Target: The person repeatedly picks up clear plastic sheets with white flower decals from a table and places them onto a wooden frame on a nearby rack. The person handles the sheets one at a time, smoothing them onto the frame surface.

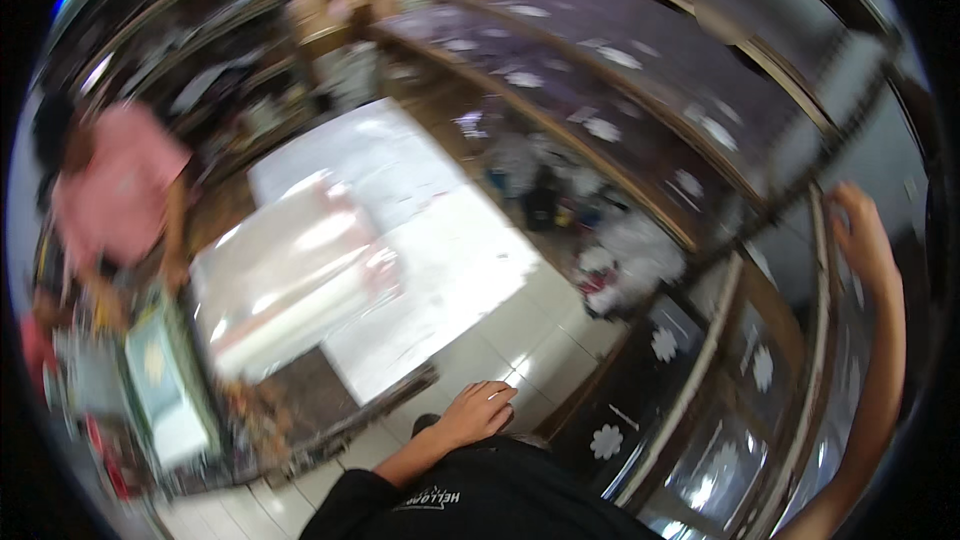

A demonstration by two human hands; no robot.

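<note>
My left hand [478, 412] hangs in front of my dark shirt, above the tiled floor. Its fingers are loosely bent and a little apart, with nothing seen in them. Stretched out to the right, my right hand [858, 225] is raised beside the top end of a wooden shelf edge [818, 240]. Its fingers are spread and slightly hooked; blur hides whether they touch the wood. Below that arm, dark clear-wrapped packs [650, 360] with white flower shapes lie on the shelves.
On the left, a table carries a white sheet [460, 270] and a stack of clear plastic film [300, 260]. A person in a pink shirt [125, 180] works behind a green-edged stack [170, 380]. Crumpled plastic bags [640, 245] lie by the long shelves [600, 70]. Floor tiles [510, 340] show between.
</note>
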